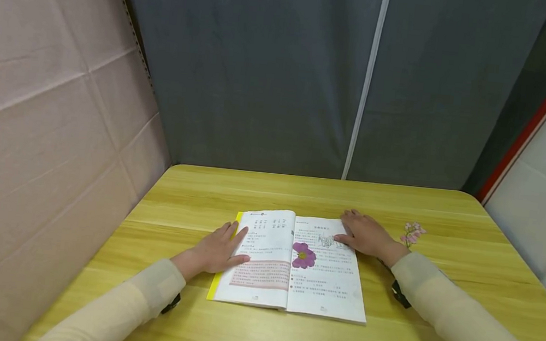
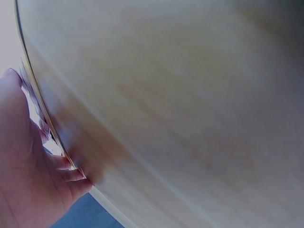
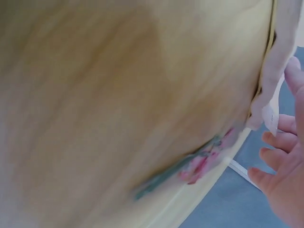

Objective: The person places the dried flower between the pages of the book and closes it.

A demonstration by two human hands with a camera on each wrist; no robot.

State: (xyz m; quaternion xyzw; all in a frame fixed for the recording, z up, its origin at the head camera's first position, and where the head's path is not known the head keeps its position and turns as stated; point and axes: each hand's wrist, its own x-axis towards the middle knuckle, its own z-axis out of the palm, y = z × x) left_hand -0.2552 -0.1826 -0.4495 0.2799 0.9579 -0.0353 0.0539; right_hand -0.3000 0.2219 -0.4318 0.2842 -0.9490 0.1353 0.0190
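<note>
An open book (image 1: 265,246) with a yellow cover edge lies on the table, text and line drawings on its pages. On its right page lies a flat purple flower (image 1: 303,256) with a yellow centre. My left hand (image 1: 218,250) rests on the left page near its outer edge, with thumb and fingers spread; the left wrist view shows its fingertips along the book's edge. At the far right corner, my right hand (image 1: 365,234) has its thumb over the right page and its fingers loosely bent, as the right wrist view shows.
A sprig of small pink flowers (image 1: 412,233) with a green stem lies on the wooden table (image 1: 262,334), to the right of my right hand. Dark grey cloth (image 1: 262,81) hangs behind the table, and pale cloth (image 1: 51,116) covers the left side.
</note>
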